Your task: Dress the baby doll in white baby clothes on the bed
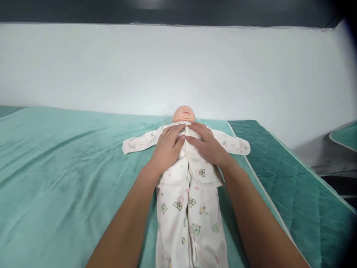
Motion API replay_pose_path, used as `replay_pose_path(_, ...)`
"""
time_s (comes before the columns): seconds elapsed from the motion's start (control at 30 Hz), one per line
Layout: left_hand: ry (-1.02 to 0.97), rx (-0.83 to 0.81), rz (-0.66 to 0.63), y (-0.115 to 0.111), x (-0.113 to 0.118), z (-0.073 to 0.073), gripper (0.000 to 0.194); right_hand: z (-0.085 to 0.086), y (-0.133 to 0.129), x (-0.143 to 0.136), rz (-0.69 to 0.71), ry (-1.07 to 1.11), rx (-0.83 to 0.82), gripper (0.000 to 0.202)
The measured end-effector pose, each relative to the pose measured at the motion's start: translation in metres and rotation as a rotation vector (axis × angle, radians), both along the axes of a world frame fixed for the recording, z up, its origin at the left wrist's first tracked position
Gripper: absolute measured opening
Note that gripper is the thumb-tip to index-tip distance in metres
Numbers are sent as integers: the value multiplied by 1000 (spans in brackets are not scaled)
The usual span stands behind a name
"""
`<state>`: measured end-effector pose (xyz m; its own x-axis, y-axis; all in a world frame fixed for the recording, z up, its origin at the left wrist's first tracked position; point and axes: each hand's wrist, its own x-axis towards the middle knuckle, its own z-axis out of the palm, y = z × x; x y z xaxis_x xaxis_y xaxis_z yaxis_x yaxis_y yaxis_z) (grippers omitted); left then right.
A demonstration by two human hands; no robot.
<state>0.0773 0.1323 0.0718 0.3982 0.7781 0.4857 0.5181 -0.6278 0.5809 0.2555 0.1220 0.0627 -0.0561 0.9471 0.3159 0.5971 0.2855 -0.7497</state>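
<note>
A baby doll (184, 114) lies on its back, head toward the wall and sleeves spread to both sides. It wears a white printed baby top (203, 173) and matching trousers (173, 219). My left hand (168, 146) lies flat on the left side of the top's chest, fingers stretched toward the front seam. On the other side my right hand (208, 144) rests the same way, palm down. Both thumbs point at the middle of the chest, their tips almost meeting. Whatever is under the palms is hidden.
A light green blanket (69, 178) with soft folds lies under the doll. At the right is a darker quilted mattress cover (295, 190). Behind the bed rises a white wall (111, 67). Another green-covered edge (347, 136) shows at far right.
</note>
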Motion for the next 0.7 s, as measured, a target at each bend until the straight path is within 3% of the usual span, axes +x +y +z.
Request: replay_pose_path(0.7,-47,-14,-40,-1,3,0,48,-2,4,5,57,39,-42,56)
